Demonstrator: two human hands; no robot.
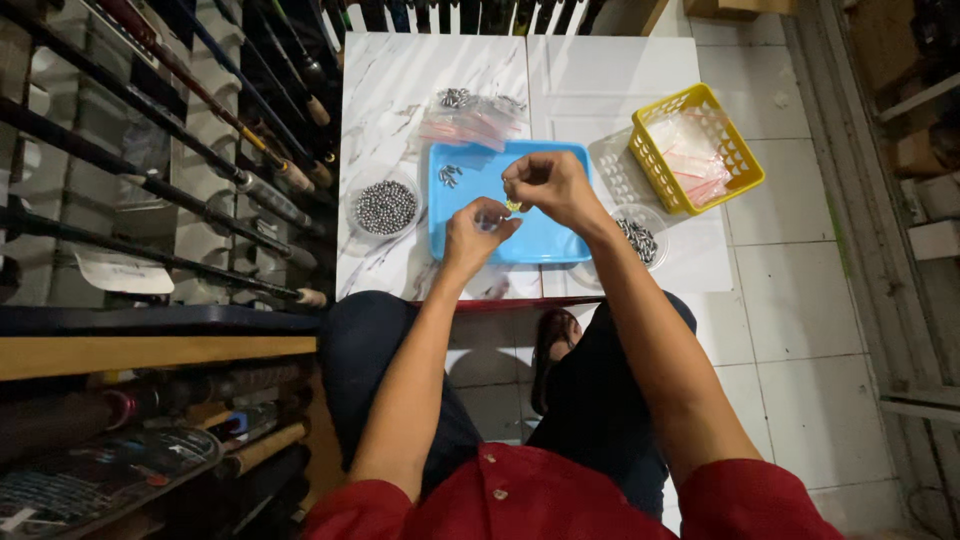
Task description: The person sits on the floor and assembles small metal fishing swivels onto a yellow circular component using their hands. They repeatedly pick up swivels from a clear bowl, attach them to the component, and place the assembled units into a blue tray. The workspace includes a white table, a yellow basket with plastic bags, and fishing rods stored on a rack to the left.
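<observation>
Both hands are working together just above the blue tray (470, 190): the right hand (548, 187) is pinching a small yellowish piece (513, 204) between thumb and fingertips, while the left hand (476, 232) is closing around a small clear object (487, 222), apparently a tiny bag or capsule, too small to identify. The yellowish piece is sitting between the two hands, over the tray's middle. Judged from its size, it is handling as light, hard and easily dropped, so a fingertip pinch at its sides is suiting it best; the clear object is looking thin and pliable, best held by its rim. A few metal pieces (450, 176) are lying in the tray's far left corner. Beside the tray, a clear bowl of steel balls (385, 207) is standing on the left, another bowl of dark metal parts (638, 240) on the right. Small plastic bags (470, 118) are lying beyond, and a yellow basket (741, 146) is resting at the marble counter (390, 80) edge.
</observation>
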